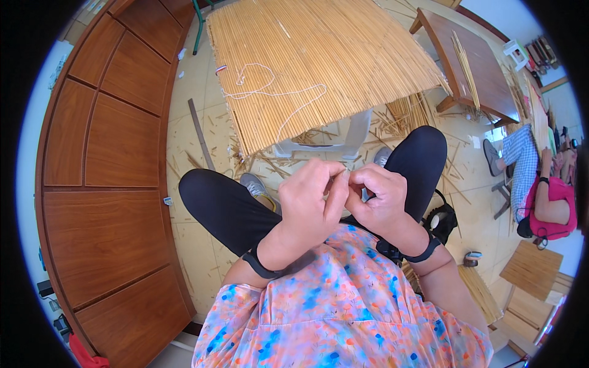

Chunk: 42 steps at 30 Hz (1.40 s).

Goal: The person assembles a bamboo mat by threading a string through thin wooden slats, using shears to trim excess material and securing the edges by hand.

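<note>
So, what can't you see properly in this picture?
In the head view:
Anything pinched between the left hand and right hand: the hands themselves hide it.
The lower end of the white string: too thin to follow past the stick mat.
The top of the white plastic stand: the mat covers it.
The rest of the red cloth: the picture's round edge cuts it off.

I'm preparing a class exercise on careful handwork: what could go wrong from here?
The string lies slack and looped on the mat, so it might tangle or catch on an edge.

The left hand and right hand meet; anything pinched between them is too small to make out and might slip out.

Straws on the floor near the shoes could slide underfoot.
</note>
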### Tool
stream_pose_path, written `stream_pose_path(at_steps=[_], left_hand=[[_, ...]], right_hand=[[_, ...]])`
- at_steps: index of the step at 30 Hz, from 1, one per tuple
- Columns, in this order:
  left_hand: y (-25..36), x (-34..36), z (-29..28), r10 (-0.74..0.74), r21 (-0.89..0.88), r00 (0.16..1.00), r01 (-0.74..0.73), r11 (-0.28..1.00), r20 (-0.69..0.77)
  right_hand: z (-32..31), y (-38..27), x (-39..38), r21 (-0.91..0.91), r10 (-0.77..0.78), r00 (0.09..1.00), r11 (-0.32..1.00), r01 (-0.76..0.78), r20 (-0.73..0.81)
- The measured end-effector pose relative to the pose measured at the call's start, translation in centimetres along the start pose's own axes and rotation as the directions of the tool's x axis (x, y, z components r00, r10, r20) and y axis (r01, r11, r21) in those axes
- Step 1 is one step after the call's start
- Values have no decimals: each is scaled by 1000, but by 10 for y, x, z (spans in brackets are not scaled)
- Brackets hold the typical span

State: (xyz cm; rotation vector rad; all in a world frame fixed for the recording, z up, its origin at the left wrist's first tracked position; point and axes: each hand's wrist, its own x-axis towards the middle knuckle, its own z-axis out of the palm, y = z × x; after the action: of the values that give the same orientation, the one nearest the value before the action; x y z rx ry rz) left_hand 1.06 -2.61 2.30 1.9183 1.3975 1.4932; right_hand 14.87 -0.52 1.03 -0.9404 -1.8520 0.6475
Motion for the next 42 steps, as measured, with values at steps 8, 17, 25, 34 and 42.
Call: stream_pose_path(at_steps=[8, 17, 25, 34, 42], left_hand=[[-4, 3, -12, -302, -222, 922, 356, 908, 244], [-9, -1, -15, -363, -296, 865, 468, 833, 346], [-14, -3, -21, -419, -513, 762, 645, 567, 494], [-18, 2, -26, -361, -579, 729, 682, 446, 581], [-15, 4, -23, -395, -556, 721, 692, 461, 569]], right_hand=[[-15, -4, 16, 49, 15, 1000, 999, -15, 14], [-13, -4, 16, -8, -23, 998, 1000, 24, 63], [-19, 11, 18, 49, 112, 993, 992, -114, 37], [-13, 1, 24, 264, 45, 981, 960, -95, 190], [-9, -7, 25, 36, 12, 988, 999, -18, 151]])
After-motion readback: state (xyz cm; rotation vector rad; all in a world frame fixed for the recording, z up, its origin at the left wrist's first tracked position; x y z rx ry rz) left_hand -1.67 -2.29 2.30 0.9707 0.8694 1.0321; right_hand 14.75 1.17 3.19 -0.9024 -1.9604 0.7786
